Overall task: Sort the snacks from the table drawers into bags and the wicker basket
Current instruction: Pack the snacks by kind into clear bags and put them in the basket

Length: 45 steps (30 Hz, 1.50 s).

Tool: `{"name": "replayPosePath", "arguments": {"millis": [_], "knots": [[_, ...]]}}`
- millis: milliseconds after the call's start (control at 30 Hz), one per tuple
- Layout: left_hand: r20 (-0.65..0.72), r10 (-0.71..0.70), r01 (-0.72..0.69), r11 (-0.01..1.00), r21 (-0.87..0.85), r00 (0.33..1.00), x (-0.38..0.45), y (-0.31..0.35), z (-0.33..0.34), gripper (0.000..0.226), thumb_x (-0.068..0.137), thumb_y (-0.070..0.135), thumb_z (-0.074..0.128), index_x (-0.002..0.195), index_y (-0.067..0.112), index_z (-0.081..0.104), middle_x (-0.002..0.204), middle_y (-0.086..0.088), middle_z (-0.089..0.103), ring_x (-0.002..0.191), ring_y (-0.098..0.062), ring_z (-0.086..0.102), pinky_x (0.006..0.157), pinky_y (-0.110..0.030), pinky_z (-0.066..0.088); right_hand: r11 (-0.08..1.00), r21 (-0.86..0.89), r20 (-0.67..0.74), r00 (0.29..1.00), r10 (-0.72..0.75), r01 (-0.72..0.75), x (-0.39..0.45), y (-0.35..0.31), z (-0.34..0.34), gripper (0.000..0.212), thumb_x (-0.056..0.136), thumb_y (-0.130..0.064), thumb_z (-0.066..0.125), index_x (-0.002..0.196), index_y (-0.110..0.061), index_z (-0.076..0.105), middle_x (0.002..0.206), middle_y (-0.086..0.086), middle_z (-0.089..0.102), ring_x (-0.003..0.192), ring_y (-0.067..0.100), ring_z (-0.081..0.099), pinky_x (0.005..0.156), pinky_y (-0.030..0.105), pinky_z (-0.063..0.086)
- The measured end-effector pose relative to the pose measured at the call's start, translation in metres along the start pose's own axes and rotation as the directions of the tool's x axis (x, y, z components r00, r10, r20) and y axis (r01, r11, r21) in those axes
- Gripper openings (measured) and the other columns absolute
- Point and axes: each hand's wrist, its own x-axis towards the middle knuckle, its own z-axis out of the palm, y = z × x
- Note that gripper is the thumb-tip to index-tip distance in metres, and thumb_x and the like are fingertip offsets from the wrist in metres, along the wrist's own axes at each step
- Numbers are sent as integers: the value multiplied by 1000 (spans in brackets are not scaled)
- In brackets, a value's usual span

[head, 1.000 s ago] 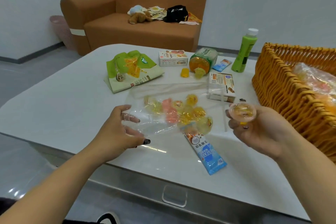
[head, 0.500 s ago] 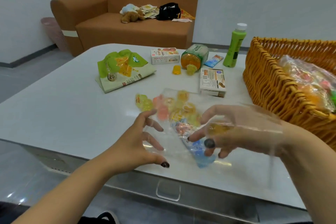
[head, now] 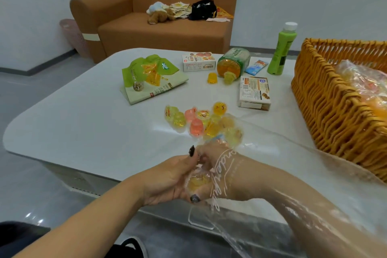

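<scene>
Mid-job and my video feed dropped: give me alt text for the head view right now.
The right hand and forearm are inside a clear plastic bag, with a yellow jelly cup held between it and the left hand, which grips the bag from outside. Loose jelly cups lie just beyond on the white table; a wicker basket stands at right.

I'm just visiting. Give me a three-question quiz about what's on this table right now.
1. True or false: the green plastic bottle with the white cap lies on its side.
2. The right hand is inside which thing? A) woven wicker basket B) clear plastic bag C) a drawer
3. Fill in: the left hand grips the bag around a yellow ____ cup.

Key: 1 false, it stands upright; 2 B; 3 jelly.
</scene>
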Motion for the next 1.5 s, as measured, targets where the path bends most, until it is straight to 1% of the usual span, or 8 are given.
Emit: {"name": "replayPosePath", "arguments": {"millis": [133,300,467,533,700,1167,1367,1500], "knots": [[-82,30,-34,998,-54,996,-6,5,-8,95,56,65,81,130,11,58,122,-17,66,103,-28,68,75,-39,59,984,165,-143,988,-50,74,-16,4,-1,32,74,-37,75,102,-28,63,92,-12,60,100,15,60,80,33,56],[-300,140,-162,986,-49,944,-14,17,-19,89,40,66,88,112,16,72,102,-14,73,93,-27,72,68,-33,59,725,596,-410,907,-93,344,-65,2,-54,30,87,2,62,95,-26,70,95,-4,74,91,12,70,73,25,59],[-599,272,-407,908,-100,753,-19,36,-36,117,23,65,91,121,8,62,108,-11,74,94,-23,73,67,-32,61,788,504,-820,482,308,353,-56,24,-67,31,89,6,52,100,-21,60,88,6,67,66,10,67,57,26,58],[-661,296,-510,847,-152,689,-20,40,-42,119,19,64,92,120,10,61,109,-7,74,94,-21,73,66,-29,61,865,468,-832,419,363,181,-40,42,-64,27,88,-4,56,108,-23,54,98,7,63,75,16,66,65,35,57],[-599,299,-554,777,-299,743,-26,42,-44,100,47,59,88,128,9,58,115,-7,71,104,-22,70,70,-31,61,936,206,-639,685,349,-285,6,64,-26,69,89,-42,62,145,-24,28,146,8,27,127,28,43,98,39,41],[-558,309,-494,842,-217,770,-31,50,-61,102,32,38,99,121,6,62,122,-12,68,110,-36,66,80,-44,60,871,-268,-635,756,162,-412,44,69,-18,44,96,-42,44,137,-27,36,119,5,45,94,28,57,66,32,41],[-620,291,-416,907,-63,729,-29,51,-61,74,64,51,79,124,10,61,108,-13,68,93,-32,72,69,-39,61,954,198,-674,675,299,-225,27,77,-51,19,93,-21,55,111,-14,54,90,1,54,87,29,62,63,28,41],[-628,294,-394,919,-23,721,-27,49,-59,75,65,56,79,123,11,61,104,-11,70,93,-33,72,66,-37,61,736,643,-634,686,357,212,-11,57,-90,23,86,-20,66,107,-25,59,100,2,65,69,19,60,55,27,48]]}}
